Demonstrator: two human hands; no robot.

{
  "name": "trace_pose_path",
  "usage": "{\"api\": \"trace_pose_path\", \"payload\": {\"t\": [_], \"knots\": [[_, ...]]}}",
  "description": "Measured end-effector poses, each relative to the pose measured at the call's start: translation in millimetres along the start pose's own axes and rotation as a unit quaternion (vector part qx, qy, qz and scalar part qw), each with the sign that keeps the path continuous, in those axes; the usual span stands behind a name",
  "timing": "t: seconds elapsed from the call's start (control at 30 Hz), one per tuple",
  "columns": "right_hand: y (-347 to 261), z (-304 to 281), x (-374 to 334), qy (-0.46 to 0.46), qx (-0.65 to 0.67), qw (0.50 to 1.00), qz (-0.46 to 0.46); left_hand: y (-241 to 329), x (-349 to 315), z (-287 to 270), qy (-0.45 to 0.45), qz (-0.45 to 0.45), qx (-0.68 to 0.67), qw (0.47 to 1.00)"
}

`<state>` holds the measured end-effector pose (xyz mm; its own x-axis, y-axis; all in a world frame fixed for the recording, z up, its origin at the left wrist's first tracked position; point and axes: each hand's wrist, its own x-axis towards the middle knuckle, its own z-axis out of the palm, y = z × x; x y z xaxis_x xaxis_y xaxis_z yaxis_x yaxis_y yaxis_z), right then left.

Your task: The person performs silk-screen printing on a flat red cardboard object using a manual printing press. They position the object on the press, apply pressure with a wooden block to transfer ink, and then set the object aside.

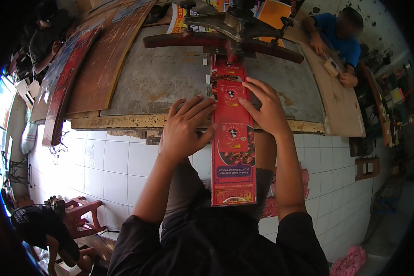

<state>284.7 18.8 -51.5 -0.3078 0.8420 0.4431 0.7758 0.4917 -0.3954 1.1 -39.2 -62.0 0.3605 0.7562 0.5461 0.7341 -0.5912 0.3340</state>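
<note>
A long red printed strip (232,171), apparently glossy card or plastic with food pictures, lies lengthwise over the grey metal worktop (161,87). Its near end juts past the front edge above my lap; its far end reaches under the cast-metal head of a press (232,23) with a worn red crossbar (177,40). My left hand (185,125) rests at the strip's left edge, fingers stretched out and spread, thumb toward the strip. On the opposite edge my right hand (266,106) lies with fingers extended and touching the strip. Small white blocks (208,79) sit along the strip's left side.
Brown boards (108,64) and a red strip (71,87) lie at the left. Colourful printed sheets (273,18) are behind the press. A person in blue (331,39) works at the right; others are at the left. A red stool (85,216) stands on the tiled floor.
</note>
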Motion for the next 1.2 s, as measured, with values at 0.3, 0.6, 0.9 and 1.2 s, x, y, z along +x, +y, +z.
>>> {"api": "trace_pose_path", "payload": {"t": [0.3,0.6,0.9,1.2], "knots": [[-0.2,-0.3,0.2,-0.001,0.001,1.0,-0.001,-0.6,-0.3,0.8,0.006,0.003,0.001,1.0],[0.7,0.2,0.1,-0.002,-0.003,1.0,-0.004,-0.3,-0.3,0.9,0.002,0.003,0.01,1.0],[-0.9,-1.6,-0.2,0.004,-0.002,1.0,-0.013,0.0,-0.2,0.6,-0.001,0.002,0.011,1.0],[-2.5,-2.4,0.2,0.005,-0.003,1.0,-0.013,-0.8,-1.5,0.8,0.002,0.0,0.005,1.0]]}}
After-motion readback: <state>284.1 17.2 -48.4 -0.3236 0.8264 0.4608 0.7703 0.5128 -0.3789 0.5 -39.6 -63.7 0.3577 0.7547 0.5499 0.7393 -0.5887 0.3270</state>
